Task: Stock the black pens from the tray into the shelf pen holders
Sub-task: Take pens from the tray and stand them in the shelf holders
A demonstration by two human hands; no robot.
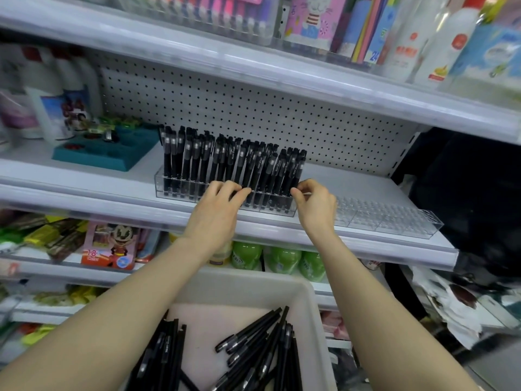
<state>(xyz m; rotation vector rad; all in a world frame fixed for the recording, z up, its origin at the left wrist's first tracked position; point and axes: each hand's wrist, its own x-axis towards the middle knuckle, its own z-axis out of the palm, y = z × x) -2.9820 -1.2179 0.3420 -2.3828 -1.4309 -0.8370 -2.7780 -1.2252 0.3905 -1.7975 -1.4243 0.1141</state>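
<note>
Your left fingers (239, 191) are bent, their tips lying on the black pens (225, 159) that stand in the front row of the clear pen holder (169, 187); whether they grip one cannot be told. Your right fingers (298, 190) are drawn together, thumb against forefinger, at the right end of that same holder, and what they pinch, if anything, is not clear. Your left hand (217, 210) and right hand (317, 206) are near each other, both reaching up over the front edge of the shelf (366, 187).

The holder is packed with upright pens, caps up. Just to its right lies a second clear holder (389, 218), with no pens in it. Behind both is a white pegboard (253, 103), and to the left a teal stand (112, 156).

Below, between your forearms, the pale tray (253, 286) holds loose black pens (253, 340) in two heaps. Green bottles (282, 259) stand on the shelf beneath.
</note>
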